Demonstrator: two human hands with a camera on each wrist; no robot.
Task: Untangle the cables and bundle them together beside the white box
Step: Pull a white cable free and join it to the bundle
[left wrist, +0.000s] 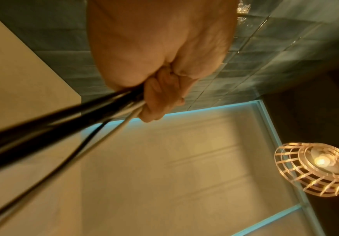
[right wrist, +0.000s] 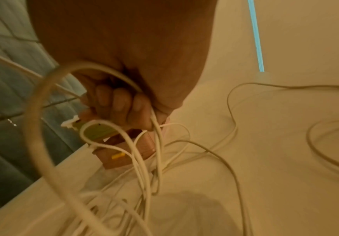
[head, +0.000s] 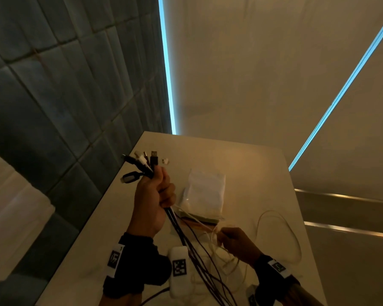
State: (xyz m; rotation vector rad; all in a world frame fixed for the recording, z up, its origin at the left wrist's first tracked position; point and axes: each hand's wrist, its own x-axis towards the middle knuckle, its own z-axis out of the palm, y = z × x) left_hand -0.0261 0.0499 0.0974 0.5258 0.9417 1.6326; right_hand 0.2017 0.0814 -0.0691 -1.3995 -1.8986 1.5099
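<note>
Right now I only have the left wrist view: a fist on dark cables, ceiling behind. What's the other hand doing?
Observer: The right hand grips several thin white cables, fingers curled round them.
Operator: Are the plug ends gathered?
Observer: Yes, in the head view a cluster of plugs sticks up out of the left hand.
Operator: Where's the white box?
Observer: On the table, just right of the left hand: a white box lying flat.
Operator: Any slack loose?
Observer: One white loop lies on the table, right of the right hand.
</note>
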